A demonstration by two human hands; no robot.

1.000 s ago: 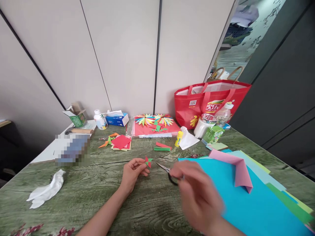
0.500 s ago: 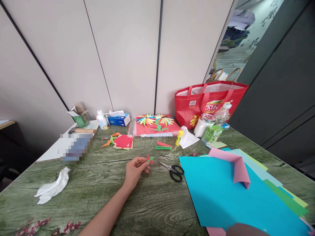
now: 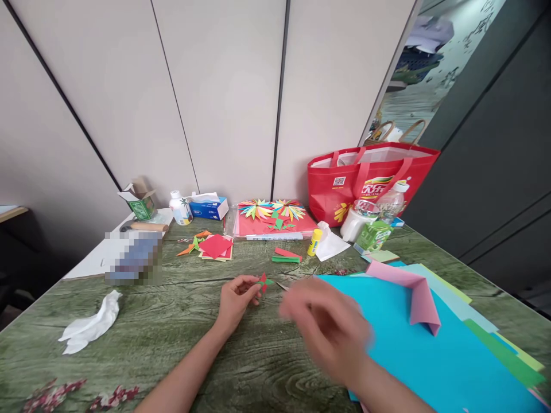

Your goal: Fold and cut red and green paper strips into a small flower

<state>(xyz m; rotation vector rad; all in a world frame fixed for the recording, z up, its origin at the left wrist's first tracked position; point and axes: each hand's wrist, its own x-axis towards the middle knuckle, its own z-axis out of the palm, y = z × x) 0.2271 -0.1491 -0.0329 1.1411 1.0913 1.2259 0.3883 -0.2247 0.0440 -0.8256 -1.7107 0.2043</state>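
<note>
My left hand (image 3: 236,298) rests on the green wood-grain table (image 3: 172,344) and pinches a small folded red and green paper piece (image 3: 263,281) at its fingertips. My right hand (image 3: 327,330) hovers in the middle, smeared by motion, so its fingers cannot be read. It covers most of the black-handled scissors; only the blade tip (image 3: 282,285) shows, just right of the paper piece. A large cyan paper sheet (image 3: 430,355) lies to the right with a folded pink sheet (image 3: 413,289) on it.
Along the wall stand a red tote bag (image 3: 365,178), a red tray with paper starbursts (image 3: 275,221), a tissue box (image 3: 209,207), a glue stick (image 3: 314,242), a small bottle (image 3: 179,207). Red squares (image 3: 214,246) and a crumpled tissue (image 3: 90,330) lie on the table.
My right hand went out of view at the lower right, then came back over the scissors toward the left hand. The left hand kept its hold on the paper piece.
</note>
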